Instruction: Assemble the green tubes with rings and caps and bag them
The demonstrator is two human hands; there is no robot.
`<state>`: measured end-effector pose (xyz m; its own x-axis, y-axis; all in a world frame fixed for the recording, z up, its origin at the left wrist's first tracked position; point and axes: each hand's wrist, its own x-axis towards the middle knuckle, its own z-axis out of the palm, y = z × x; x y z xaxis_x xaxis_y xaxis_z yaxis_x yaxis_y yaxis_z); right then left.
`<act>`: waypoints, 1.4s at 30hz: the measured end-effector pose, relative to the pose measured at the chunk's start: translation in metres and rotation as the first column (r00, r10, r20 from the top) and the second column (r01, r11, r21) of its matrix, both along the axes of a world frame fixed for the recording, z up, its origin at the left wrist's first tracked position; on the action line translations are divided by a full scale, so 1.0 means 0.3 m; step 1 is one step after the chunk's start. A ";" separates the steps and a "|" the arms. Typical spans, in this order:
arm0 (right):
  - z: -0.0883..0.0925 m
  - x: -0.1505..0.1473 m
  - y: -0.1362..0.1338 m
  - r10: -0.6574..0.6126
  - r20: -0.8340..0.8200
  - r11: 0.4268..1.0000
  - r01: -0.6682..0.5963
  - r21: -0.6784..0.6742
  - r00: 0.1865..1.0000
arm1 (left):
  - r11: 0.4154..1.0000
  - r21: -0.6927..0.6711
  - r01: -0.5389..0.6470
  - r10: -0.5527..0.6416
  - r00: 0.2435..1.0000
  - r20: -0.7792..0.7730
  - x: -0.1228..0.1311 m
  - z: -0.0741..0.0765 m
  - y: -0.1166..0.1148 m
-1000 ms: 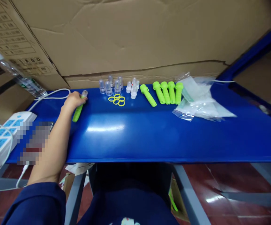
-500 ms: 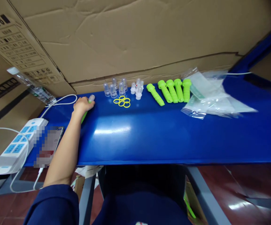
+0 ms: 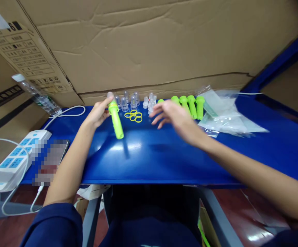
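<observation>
My left hand (image 3: 97, 115) grips a lime-green tube with a clear cap (image 3: 115, 120) near its top and holds it lifted above the blue table (image 3: 164, 154), its lower end pointing toward me. My right hand (image 3: 176, 118) hovers over the table with fingers spread, holding nothing, close to the row of green tubes (image 3: 190, 104). Yellow rings (image 3: 133, 116) lie between the two hands. Behind them stand clear caps (image 3: 128, 99) and small white pieces (image 3: 149, 101).
Clear plastic bags (image 3: 223, 113) lie at the right of the table. A white power strip (image 3: 12, 161), a phone (image 3: 51, 159), a white cable (image 3: 66, 111) and a plastic bottle (image 3: 38, 96) are at the left. Cardboard boxes (image 3: 151, 44) wall off the back.
My left hand has lifted the capped green tube off the table and carried it right. My right arm has come into view, reaching over the table toward the green tubes.
</observation>
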<state>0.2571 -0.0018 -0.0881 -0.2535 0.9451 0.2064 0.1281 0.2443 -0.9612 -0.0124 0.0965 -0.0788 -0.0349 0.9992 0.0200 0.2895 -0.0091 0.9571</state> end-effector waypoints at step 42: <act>-0.005 0.187 0.162 -0.355 0.166 0.850 0.243 0.467 0.920 | 0.763 -0.158 0.627 -0.563 0.765 0.313 0.123 -0.150 -0.026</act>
